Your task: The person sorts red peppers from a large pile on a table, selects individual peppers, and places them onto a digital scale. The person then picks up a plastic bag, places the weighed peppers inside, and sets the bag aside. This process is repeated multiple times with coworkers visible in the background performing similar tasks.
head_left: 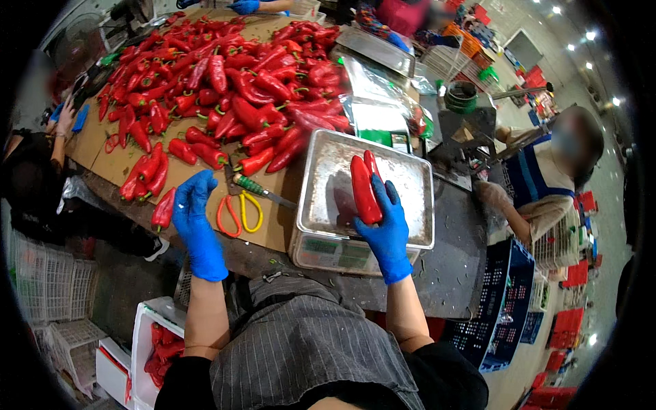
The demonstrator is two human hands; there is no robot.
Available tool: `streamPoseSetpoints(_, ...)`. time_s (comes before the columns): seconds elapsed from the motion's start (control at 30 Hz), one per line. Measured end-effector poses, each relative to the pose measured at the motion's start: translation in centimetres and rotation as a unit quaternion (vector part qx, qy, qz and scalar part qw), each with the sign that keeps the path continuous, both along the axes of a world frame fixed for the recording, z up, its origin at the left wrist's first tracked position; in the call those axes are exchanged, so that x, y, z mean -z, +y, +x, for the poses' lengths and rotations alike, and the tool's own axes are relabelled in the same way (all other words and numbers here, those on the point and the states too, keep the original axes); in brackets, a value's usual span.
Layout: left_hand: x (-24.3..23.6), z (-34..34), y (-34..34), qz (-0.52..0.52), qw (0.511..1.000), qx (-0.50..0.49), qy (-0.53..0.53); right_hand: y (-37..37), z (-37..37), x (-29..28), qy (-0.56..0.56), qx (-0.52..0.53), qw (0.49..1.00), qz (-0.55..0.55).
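My right hand (387, 236), in a blue glove, grips two long red peppers (367, 193) above a metal tray (321, 147). The tray sits on a boxy base that looks like a scale (328, 251). On the left, my left hand (195, 219), also blue-gloved, is raised at the table edge with its fingers drawn together. Whatever those fingers hold, if anything, I cannot make out. Just beside it is a single red pepper (162, 210). Between my hands lie scissors with red and yellow handles (251, 212) and a knife with a green patterned handle (249, 183).
A large heap of red peppers (225, 82) covers the cardboard-topped table (89, 147). Plastic bags (376, 113) lie behind the tray. A white box of peppers (140, 342) stands at lower left, a dark blue crate (502, 301) at right. Co-workers are at the left, far side and right.
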State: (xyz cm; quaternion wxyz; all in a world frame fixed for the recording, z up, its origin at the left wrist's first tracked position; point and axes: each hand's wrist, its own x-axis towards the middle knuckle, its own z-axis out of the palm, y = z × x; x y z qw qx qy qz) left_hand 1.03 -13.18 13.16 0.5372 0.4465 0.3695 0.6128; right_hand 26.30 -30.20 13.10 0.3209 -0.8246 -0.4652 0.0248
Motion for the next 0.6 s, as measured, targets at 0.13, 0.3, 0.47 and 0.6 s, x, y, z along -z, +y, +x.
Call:
streamPoseSetpoints(0.13,0.9,0.5,-0.5,-0.022,0.999,0.022,0.015,0.0,-0.4,0.0,-0.07,0.065,0.987,-0.129)
streamPoseSetpoints(0.3,1.3,-1.1,0.1,-0.006,0.997,-0.004,0.079,-2.9,3.5,-1.5,-0.038,0.044,0.994,0.097)
streamPoseSetpoints(0.47,2.8,-3.7,2.0,-0.021,0.995,0.087,0.037,-5.7,6.6,-3.2,0.001,0.137,0.957,0.256)
streamPoseSetpoints(0.6,2.8,-5.2,2.3,0.013,0.98,0.182,0.073,-7.2,6.9,-0.9,0.044,0.147,0.952,0.266)
